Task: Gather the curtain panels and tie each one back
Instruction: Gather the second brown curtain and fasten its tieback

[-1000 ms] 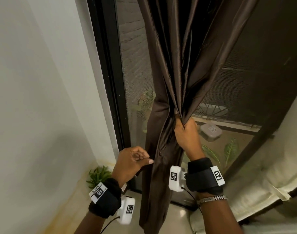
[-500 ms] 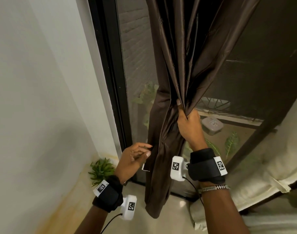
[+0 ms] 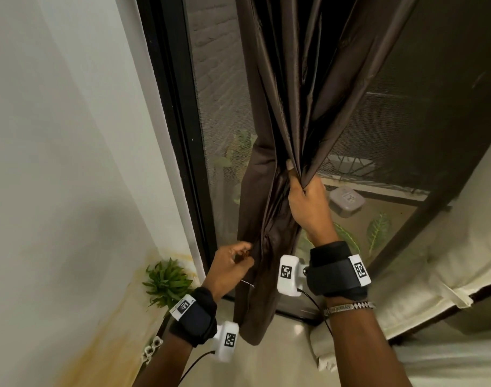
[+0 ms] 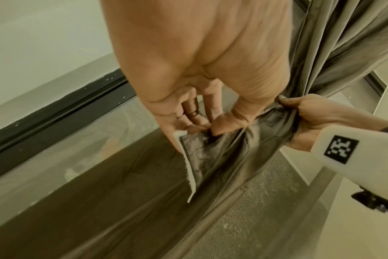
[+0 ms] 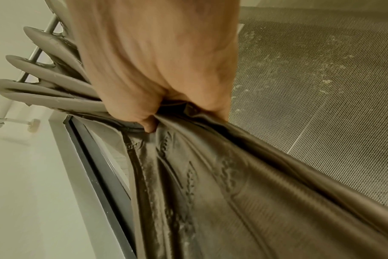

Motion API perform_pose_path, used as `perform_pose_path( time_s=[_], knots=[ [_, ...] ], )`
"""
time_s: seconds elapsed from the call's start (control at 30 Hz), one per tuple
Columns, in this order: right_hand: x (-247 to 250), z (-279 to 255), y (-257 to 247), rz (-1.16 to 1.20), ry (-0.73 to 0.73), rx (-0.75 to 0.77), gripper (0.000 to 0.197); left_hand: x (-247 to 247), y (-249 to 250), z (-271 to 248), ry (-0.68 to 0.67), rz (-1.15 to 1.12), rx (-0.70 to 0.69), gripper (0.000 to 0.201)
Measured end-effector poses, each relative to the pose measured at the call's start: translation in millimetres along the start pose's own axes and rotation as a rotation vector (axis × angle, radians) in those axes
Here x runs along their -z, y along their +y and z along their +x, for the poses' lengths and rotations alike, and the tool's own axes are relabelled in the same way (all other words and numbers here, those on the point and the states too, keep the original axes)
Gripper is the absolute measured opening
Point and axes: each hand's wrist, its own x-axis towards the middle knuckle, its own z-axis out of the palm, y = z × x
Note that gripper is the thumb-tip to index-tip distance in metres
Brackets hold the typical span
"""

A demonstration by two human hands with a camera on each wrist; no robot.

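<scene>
Pinching the curtain's side hem, the left hand's fingers [image 4: 224,126] worked below the right hand [image 3: 308,208], which was fisted round the gathered brown curtain panel [image 3: 303,88] beside the window frame [image 3: 180,152]. Doing this well probably meant keeping that fist tight while feeding the loose hem into the bunch, leaving no fold hanging free before tying.

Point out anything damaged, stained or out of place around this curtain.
A yellowish stain runs along the foot of the white wall, by a small green plant. The brown curtain itself shows no damage.
</scene>
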Motion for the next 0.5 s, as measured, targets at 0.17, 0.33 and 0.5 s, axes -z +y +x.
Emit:
perform_pose_path(
  time_s=[0.17, 0.33, 0.5],
  knots=[
    [0.2, 2.9, 2.9, 0.018, -0.004, -0.035, 0.041, -10.1, -15.0, -4.3, -0.076, 0.052, -0.003, 0.034],
    [3.5, 2.7, -1.2, 0.051, 0.007, -0.04, 0.045, -13.5, -23.2, -13.7, -0.101, -0.053, -0.01, 0.016],
    [6.2, 3.9, -4.6, 0.103, 0.009, -0.05, 0.042, -9.5, -16.4, -27.5, -0.026, -0.186, -0.003, 0.008]
  ],
)
